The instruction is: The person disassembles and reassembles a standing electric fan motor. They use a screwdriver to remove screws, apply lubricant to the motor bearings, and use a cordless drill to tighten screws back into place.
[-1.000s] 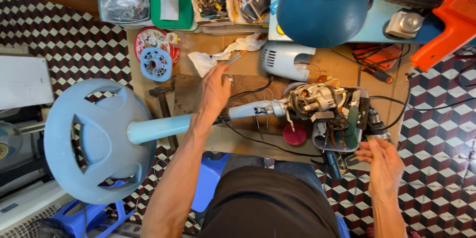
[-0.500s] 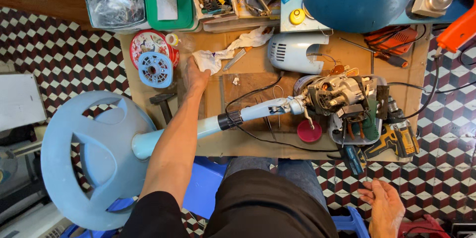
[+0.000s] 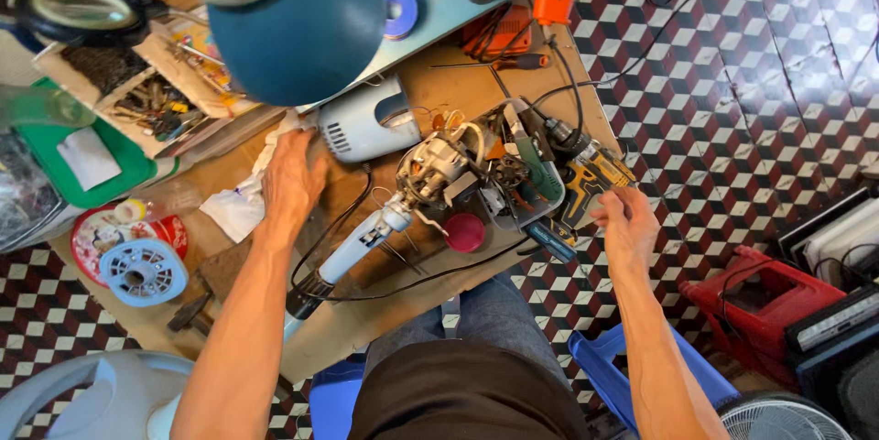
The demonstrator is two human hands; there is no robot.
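My left hand (image 3: 291, 179) lies palm down on the wooden tabletop, its fingers on a crumpled white cloth (image 3: 233, 209), and grips nothing. Just right of it lie a pale blue motor cover (image 3: 371, 124) and a bare fan motor (image 3: 439, 165) on a pale blue stem (image 3: 352, 252). A black cable (image 3: 403, 284) loops beneath the stem. My right hand (image 3: 625, 225) hovers at the table's right edge with loosely curled, empty fingers. It is right beside a yellow and black cordless drill (image 3: 586, 179). A red round cap (image 3: 465, 232) sits below the motor.
A big dark blue lamp shade (image 3: 293, 19) hangs over the table's far side. A green tray (image 3: 82, 152), a parts box (image 3: 137, 92), a blue spool (image 3: 142, 271) and a red tin lid (image 3: 101, 229) stand left. A red case (image 3: 765, 298) and blue stool (image 3: 604, 362) sit on the tiled floor.
My left hand went from the board by the stem to the white cloth. My right hand rose from low near the floor to beside the drill. The view swung right.
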